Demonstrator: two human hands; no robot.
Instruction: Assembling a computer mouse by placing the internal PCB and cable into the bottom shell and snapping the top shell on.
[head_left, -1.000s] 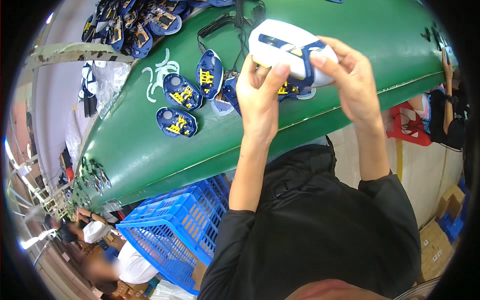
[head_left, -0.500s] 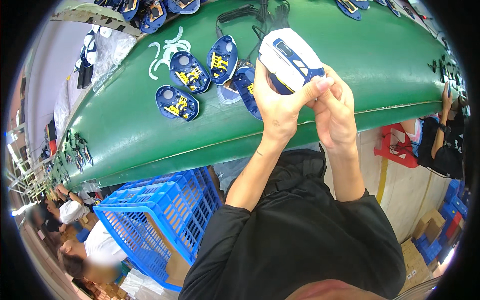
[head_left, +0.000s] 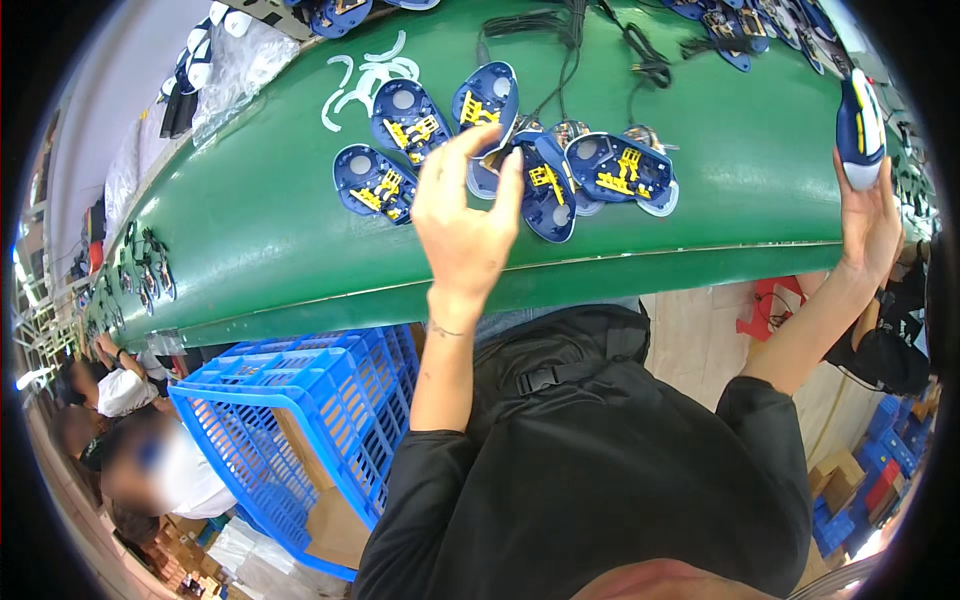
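My right hand (head_left: 868, 222), stretched far out to the right, grips a rounded white-and-navy plastic housing (head_left: 860, 130) held up on end over the bench. My left hand (head_left: 465, 225) is empty, thumb and forefinger apart, above the near part of the green work surface (head_left: 700, 205). Around its fingertips lie several open navy half shells with yellow inner parts, among them one at the left (head_left: 370, 180), one behind the fingers (head_left: 485, 98) and one to the right (head_left: 620, 168). Rounded pieces with copper-coloured windings (head_left: 645, 138) partly show behind the right-hand shells.
White curved strips (head_left: 372, 80) lie behind the shells. Black cables (head_left: 645, 55) run toward the far edge, where more navy parts (head_left: 725, 25) are piled. A blue plastic crate (head_left: 300, 400) stands at my left. Other people sit farther along, beside a red stool (head_left: 762, 308) at the right.
My hands have parted. The right one has carried the housing far to the right; the left has let go and moved left, opening over the shells.
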